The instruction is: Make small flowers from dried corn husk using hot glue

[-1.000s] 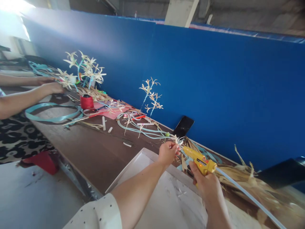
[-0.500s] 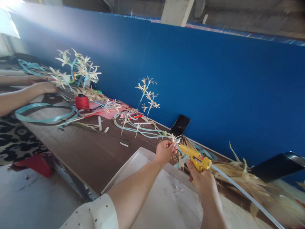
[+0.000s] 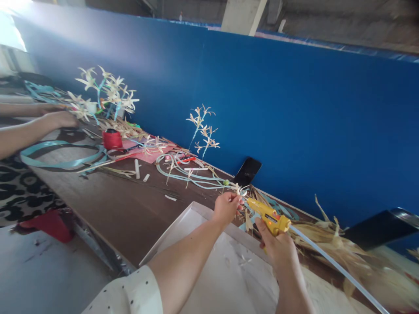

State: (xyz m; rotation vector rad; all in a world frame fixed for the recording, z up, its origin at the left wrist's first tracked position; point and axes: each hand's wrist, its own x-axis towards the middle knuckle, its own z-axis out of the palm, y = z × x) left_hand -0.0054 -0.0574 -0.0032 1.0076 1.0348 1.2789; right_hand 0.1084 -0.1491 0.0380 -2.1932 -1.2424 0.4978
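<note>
At lower centre of the frame, the left hand (image 3: 225, 208) pinches a small husk flower (image 3: 241, 190) on a pale blue stem, while the right hand (image 3: 277, 246) is wrapped around a yellow glue gun (image 3: 269, 216) whose nozzle sits just beside the pinching fingertips. Hot glue could well reach those fingers, being so close, or the flower could twist in the pinch. A white tray (image 3: 196, 212) lies under the forearms; dry husks (image 3: 330, 244) crowd the right, a dark phone (image 3: 248, 171) leans on the blue wall, and a co-worker's hands (image 3: 60, 118) work at upper left.

Right hand (image 3: 278, 248) aims glue gun (image 3: 269, 215) at left hand's (image 3: 225, 208) flower (image 3: 238, 189), seemingly.
</note>
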